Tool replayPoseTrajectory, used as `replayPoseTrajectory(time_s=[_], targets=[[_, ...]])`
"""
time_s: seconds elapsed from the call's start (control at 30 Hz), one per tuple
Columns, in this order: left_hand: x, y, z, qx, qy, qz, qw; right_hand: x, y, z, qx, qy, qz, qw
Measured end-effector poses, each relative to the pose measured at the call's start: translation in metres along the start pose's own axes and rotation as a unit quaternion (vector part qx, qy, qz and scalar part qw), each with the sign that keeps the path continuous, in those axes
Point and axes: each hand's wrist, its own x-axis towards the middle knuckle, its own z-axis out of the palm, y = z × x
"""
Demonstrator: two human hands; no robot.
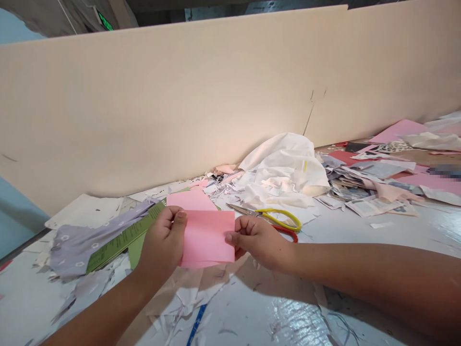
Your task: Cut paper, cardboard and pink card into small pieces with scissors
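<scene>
A pink sheet of folded paper [208, 238] is held up between my two hands, above the table. My left hand [167, 235] pinches its left edge, thumb on top. At the right edge, my right hand [257, 240] grips it between thumb and fingers. Just behind my right hand lies a pair of scissors [281, 218] with one yellow and one red handle, its blades pointing left. Another pink sheet [190, 198] rests on the table beyond the held paper. Green printed paper [124, 238] lies partly hidden behind my left hand.
A cream-coloured board [201, 105] stands along the back. Crumpled white material [284, 168] sits before it, with piled paper pieces [363, 182] to the right. Lavender patterned cloth [79, 245] lies at left. A blue strip [197, 324] and scraps are in front on the table [281, 307].
</scene>
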Motion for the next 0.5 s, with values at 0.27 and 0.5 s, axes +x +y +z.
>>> replayPoseTrajectory(time_s=[0.27,0.5], targets=[[0.0024,0.0027,-0.0003,-0.036,-0.018,-0.055,0.998,0.0015,-0.0043,-0.0007,-0.029,-0.036,0.055,0.997],[0.0027,-0.0013,0.0014,-0.061,-0.001,-0.080,0.995,0.0026,-0.0038,0.0001,-0.011,-0.013,0.035,0.999]])
